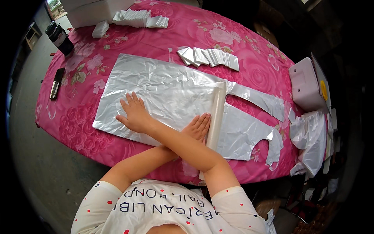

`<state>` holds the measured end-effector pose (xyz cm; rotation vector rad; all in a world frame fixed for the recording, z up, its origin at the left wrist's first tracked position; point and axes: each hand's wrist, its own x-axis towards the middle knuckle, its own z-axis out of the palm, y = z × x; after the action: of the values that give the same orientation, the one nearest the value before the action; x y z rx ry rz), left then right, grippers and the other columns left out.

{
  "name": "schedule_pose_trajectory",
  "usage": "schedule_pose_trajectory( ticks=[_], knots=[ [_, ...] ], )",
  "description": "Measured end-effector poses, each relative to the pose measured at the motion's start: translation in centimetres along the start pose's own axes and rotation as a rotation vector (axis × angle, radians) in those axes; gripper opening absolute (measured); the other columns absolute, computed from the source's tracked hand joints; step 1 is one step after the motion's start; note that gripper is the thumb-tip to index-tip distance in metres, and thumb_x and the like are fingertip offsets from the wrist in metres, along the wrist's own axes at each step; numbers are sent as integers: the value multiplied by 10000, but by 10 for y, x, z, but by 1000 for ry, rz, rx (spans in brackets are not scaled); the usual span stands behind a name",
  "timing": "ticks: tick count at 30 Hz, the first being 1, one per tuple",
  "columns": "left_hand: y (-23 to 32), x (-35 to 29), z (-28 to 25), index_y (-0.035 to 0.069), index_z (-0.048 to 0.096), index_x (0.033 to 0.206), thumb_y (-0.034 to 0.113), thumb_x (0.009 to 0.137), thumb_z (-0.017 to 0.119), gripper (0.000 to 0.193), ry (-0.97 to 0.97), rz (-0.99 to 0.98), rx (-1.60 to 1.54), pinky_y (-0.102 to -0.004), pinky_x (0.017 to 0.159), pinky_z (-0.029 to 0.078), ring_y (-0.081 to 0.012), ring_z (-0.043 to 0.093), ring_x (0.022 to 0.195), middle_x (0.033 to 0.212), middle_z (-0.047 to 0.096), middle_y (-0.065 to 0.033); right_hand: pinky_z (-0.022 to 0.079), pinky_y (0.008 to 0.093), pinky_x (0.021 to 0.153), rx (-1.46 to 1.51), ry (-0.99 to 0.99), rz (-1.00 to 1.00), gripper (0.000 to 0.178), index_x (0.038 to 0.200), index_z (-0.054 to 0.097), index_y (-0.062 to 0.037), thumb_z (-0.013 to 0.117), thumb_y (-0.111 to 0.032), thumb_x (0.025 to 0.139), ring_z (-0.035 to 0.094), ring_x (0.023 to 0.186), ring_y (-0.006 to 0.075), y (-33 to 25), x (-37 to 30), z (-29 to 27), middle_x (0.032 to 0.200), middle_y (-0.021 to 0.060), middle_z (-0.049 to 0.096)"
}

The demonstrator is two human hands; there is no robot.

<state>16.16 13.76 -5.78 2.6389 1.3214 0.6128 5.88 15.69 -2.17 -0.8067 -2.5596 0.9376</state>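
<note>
My arms cross, the right forearm over the left. My right hand (135,114) lies flat with fingers spread on a silvery plastic vest-style bag (128,74), whose handle loops point right. My left hand (197,126) also lies flat, fingers stretched, its tips beside a long pale translucent strip (215,121) that looks rolled or folded. This strip runs across the bag from its far side to the table's near edge. A clear film (183,97) seems to lie on the bag left of the strip. Neither hand grips anything.
A pink floral cloth (249,46) covers the table. Folded silvery packets (210,57) lie beyond the bag, with more (136,18) by a white box (93,9). At left are a dark bottle (59,38) and a phone-like object (57,83); at right, a pale bin (307,84) and crumpled plastic (310,136).
</note>
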Motion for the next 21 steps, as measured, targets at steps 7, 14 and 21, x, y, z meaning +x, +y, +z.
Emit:
schedule_pose_trajectory(
  ticks=[7, 14, 21],
  knots=[
    [-27, -3, -37, -86, 309, 1320, 154, 774, 501, 627, 127, -115, -109, -440, 1083, 222, -337, 237, 1334, 1401, 291, -224, 276, 449, 1034, 86, 313, -158, 419, 1203, 526, -30, 575, -241, 845, 330, 1278, 377, 10, -114, -106, 1312, 183, 445],
    [-70, 60, -48, -63, 307, 1333, 288, 885, 455, 588, 153, -174, -41, -422, 1092, 200, -312, 246, 1331, 1399, 309, -209, 340, 413, 1005, -133, 478, 189, 367, 1168, 551, -25, 577, -181, 837, 403, 1236, 328, 78, -221, -151, 1269, 140, 495],
    [-83, 52, -15, -34, 266, 1365, 373, 898, 432, 642, -72, -163, 1, -422, 1110, 127, -302, 148, 1367, 1453, 205, -194, 307, 428, 1026, -165, 273, 136, 473, 1258, 485, -43, 546, -269, 847, 342, 1278, 352, 100, -240, -149, 1371, 164, 386]
  ],
)
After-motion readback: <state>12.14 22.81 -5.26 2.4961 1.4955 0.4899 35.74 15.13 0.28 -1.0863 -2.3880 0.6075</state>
